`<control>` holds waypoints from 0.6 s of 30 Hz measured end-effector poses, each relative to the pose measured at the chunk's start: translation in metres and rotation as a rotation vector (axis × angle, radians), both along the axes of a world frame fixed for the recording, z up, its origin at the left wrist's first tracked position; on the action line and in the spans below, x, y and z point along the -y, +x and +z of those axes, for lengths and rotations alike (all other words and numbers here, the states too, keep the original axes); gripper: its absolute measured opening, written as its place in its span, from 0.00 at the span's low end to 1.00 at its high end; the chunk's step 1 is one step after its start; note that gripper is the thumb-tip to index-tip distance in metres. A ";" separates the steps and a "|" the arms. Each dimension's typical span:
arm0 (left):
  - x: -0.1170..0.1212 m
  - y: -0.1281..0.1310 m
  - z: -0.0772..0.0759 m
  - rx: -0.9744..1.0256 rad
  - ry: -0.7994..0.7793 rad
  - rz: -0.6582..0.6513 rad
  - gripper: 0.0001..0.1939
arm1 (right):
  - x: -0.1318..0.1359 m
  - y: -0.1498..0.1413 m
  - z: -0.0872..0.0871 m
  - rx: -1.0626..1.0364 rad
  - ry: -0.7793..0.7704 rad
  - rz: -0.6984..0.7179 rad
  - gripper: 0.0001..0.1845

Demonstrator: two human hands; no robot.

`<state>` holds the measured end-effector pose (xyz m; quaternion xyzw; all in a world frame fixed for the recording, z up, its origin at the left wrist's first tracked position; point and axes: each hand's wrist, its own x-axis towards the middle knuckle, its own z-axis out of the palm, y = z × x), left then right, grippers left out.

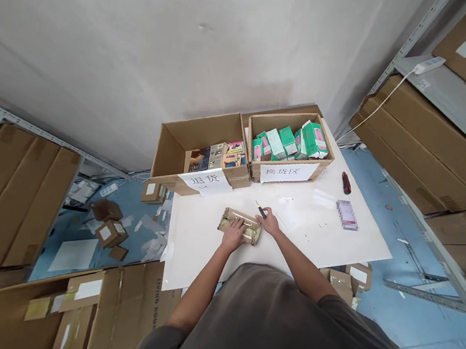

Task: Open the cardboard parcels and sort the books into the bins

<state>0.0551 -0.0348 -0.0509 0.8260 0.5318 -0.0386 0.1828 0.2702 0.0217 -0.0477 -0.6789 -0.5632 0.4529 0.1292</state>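
A small brown cardboard box, wrapped in shiny tape, lies on the white table in front of me. My left hand rests on top of this box with its fingers stretched out flat. Just beyond the box's right end, my right hand is closed around a slim black and yellow utility knife. The knife's thin tip points up and left, away from the box, above the tabletop. Its grip is partly hidden by my fingers.
Two open cartons stand at the table's back: a left carton with several small boxes and a right carton with green-and-white boxes. A red-black cutter and a blurred phone-like item lie right. Loaded shelves flank the table.
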 end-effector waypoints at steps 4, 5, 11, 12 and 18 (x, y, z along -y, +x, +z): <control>0.001 0.001 -0.006 0.014 -0.028 0.069 0.33 | 0.030 0.036 0.012 -0.195 -0.106 0.198 0.13; 0.002 0.002 -0.007 0.019 -0.035 0.085 0.33 | 0.038 0.043 0.016 -0.186 -0.149 0.261 0.13; 0.005 0.007 -0.008 0.033 -0.045 0.122 0.31 | 0.066 0.039 0.030 0.239 -0.192 0.387 0.15; 0.005 0.008 -0.007 0.033 -0.051 0.126 0.32 | 0.066 0.033 0.032 0.291 -0.187 0.391 0.15; 0.004 0.009 -0.001 0.038 -0.095 0.164 0.30 | 0.056 0.020 0.047 0.225 -0.343 0.493 0.16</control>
